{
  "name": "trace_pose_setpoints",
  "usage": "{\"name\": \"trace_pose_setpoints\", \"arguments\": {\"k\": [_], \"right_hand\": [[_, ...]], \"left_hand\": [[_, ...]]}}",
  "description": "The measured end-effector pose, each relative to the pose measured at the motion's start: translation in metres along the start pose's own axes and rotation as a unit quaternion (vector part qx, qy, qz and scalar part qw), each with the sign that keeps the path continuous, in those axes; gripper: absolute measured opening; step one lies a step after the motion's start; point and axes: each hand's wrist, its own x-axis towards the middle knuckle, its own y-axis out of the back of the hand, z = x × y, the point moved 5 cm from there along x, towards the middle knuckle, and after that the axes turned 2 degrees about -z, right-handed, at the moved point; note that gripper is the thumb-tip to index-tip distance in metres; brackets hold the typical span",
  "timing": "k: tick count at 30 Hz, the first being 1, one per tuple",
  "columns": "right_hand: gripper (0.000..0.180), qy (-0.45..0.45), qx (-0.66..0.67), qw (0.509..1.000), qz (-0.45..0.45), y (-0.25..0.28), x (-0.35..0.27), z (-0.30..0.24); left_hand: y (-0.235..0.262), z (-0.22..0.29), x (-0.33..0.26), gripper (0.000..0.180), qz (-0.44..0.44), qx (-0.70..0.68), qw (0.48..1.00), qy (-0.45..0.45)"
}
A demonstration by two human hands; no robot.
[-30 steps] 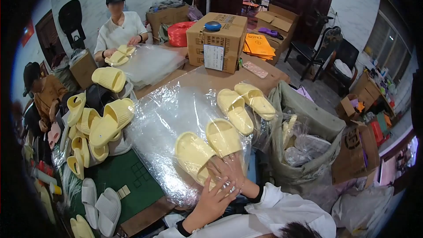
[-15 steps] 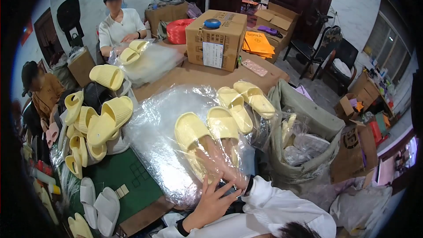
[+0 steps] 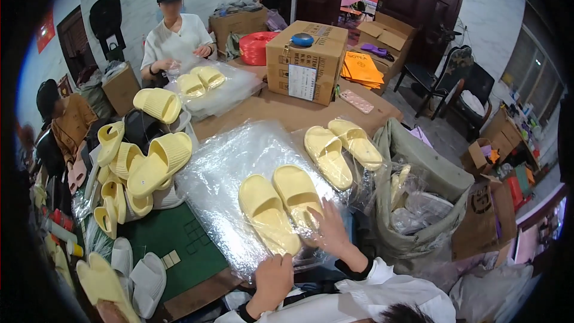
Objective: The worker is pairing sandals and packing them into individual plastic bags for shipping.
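A pair of yellow slippers (image 3: 272,215) lies in a clear plastic bag on top of a stack of flat clear bags (image 3: 218,149). My left hand (image 3: 275,276) is closed at the near edge of the bag, just below the heel of the left slipper, and appears to pinch the plastic. My right hand (image 3: 332,233) rests with fingers apart on the right slipper. Another yellow pair (image 3: 329,155) in clear plastic lies just beyond, to the right.
Yellow slippers (image 3: 158,161) are piled at the left; a grey pair (image 3: 146,284) lies on the green mat (image 3: 185,269). Someone's hand (image 3: 110,311) holds yellow slippers, lower left. An open sack (image 3: 424,227) stands right, a carton (image 3: 305,63) behind. Two people sit at the far left.
My right hand has come out of the slippers and now lies on the right one. My left hand has closed at the bag's edge. Yellow slippers at lower left have been lifted by someone's hand.
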Motion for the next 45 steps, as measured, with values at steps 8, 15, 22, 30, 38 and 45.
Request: {"name": "trace_pose_setpoints", "arguments": {"k": [8, 15, 22, 30, 38, 45], "right_hand": [[0.061, -0.165, 0.091, 0.971, -0.147, 0.012, 0.002, 0.019], [0.065, -0.077, 0.021, 0.988, -0.132, 0.027, 0.007, 0.017], [0.095, -0.073, 0.265, 0.942, -0.195, 0.024, 0.004, 0.003], [0.08, -0.055, 0.204, 0.952, -0.22, 0.006, 0.0, -0.003], [0.048, -0.096, 0.021, 0.991, -0.09, -0.001, 0.008, 0.008], [0.048, -0.083, 0.09, 0.987, -0.102, -0.018, 0.007, 0.008]], "left_hand": [[-0.014, -0.009, -0.005, 0.013, -0.056, 0.039, 0.997, 0.03], [0.019, -0.011, -0.001, 0.011, 0.094, -0.043, 0.99, 0.098], [0.024, -0.02, -0.001, 0.015, 0.187, -0.111, 0.972, 0.089], [0.014, -0.025, -0.002, 0.011, 0.161, -0.117, 0.976, 0.088], [0.042, -0.02, -0.025, 0.033, 0.085, -0.006, 0.995, 0.05], [0.094, -0.086, -0.137, 0.057, 0.032, 0.142, 0.879, 0.455]]}}
